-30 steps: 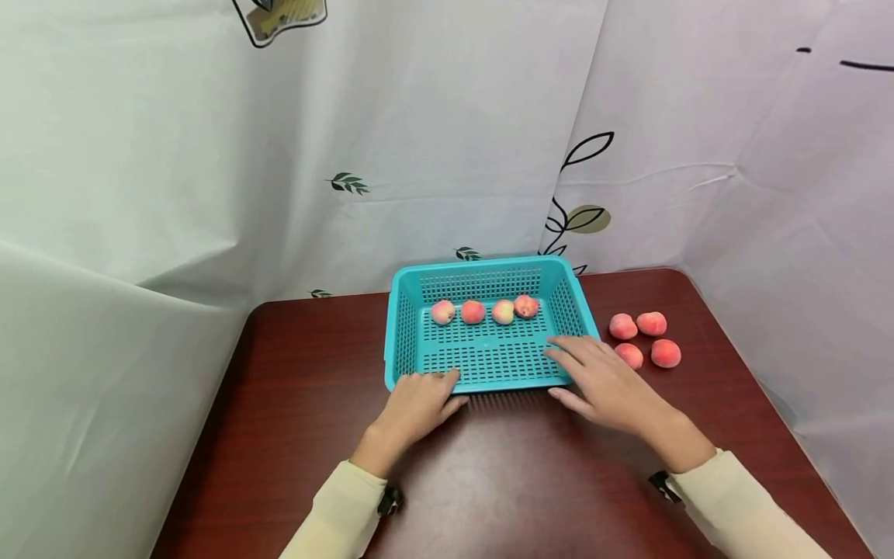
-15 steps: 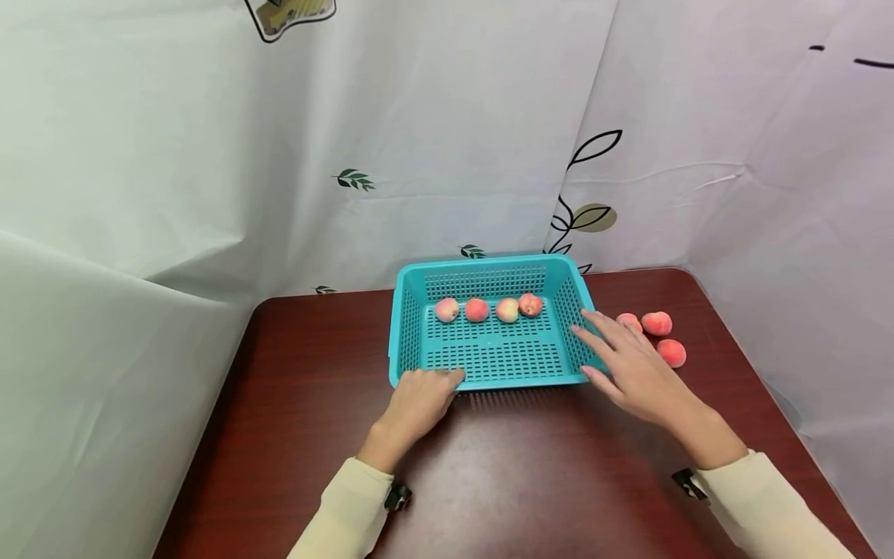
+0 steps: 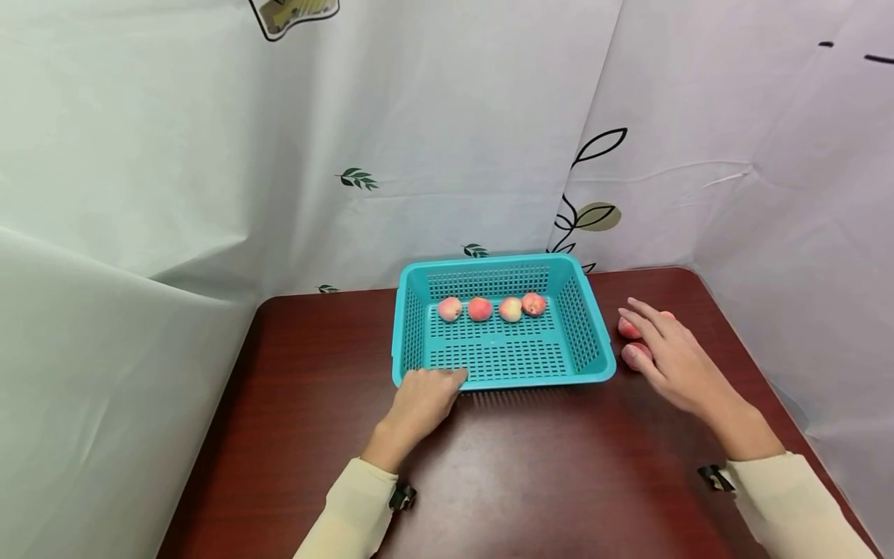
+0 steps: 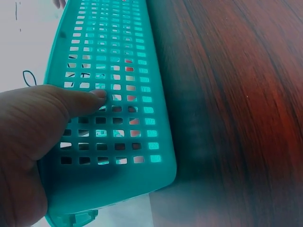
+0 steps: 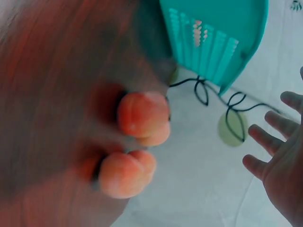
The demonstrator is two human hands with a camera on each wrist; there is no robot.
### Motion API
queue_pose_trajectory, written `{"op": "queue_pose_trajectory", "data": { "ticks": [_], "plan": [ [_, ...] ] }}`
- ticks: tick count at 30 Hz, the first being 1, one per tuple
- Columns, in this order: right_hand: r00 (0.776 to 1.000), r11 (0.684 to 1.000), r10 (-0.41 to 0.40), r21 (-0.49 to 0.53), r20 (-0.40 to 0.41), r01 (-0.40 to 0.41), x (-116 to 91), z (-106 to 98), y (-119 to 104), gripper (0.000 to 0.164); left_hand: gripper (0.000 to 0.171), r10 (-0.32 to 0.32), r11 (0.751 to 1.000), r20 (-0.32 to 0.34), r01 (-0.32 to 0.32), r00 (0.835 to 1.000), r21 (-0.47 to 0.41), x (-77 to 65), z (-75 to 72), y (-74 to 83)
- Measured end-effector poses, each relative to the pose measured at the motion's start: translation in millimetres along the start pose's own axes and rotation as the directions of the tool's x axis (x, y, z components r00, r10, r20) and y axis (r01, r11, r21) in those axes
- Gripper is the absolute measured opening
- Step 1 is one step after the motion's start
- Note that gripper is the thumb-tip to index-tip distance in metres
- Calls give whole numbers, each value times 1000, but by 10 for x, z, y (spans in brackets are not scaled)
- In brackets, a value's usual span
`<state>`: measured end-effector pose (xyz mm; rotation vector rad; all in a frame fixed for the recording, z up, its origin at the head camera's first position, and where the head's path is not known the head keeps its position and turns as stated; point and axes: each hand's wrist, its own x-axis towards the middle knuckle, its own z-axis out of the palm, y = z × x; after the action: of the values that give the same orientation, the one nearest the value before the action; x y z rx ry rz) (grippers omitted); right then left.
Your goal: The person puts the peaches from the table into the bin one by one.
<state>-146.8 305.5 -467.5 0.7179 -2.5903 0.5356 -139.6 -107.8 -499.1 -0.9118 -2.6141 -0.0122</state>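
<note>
A turquoise plastic basket (image 3: 482,263) with slotted sides stands at the far edge of the table, holding several peaches (image 3: 479,309) in a row. My left hand (image 3: 422,397) grips its near rim at the left; in the left wrist view the thumb (image 4: 78,101) lies along the outer wall. Just right of the basket, my right hand (image 3: 677,361) hovers with spread fingers over a group of peaches (image 3: 629,328), partly covering them. In the right wrist view those peaches (image 5: 125,174) sit on the wood below the hand (image 5: 284,165), which holds nothing.
The dark red wooden table (image 3: 538,466) has rounded far corners. White patterned sheeting (image 3: 447,140) hangs behind it and along both sides, close to the basket's far wall.
My right hand has moved right, from the basket's near right corner to above the loose peaches. The left hand has stayed on the rim. The head view has shifted slightly.
</note>
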Motion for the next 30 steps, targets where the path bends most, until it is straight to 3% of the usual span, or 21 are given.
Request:
{"op": "queue_pose_trajectory", "data": {
  "ticks": [8, 16, 30],
  "plan": [
    [996, 995, 89, 51, 25, -90, -123, 67, 213, 59, 29, 12, 1000, -9, -12, 1000, 14, 4, 5, 7],
    [998, 997, 1, -79, 59, 3, -168, 253, 349, 60, 27, 31, 999, -74, -29, 997, 39, 0, -45, 9],
    [979, 991, 70, -125, 194, -46, -196, 381, 357, 47, 28, 17, 1000, -36, -16, 999, 26, -13, 16, 4]
  ]
}}
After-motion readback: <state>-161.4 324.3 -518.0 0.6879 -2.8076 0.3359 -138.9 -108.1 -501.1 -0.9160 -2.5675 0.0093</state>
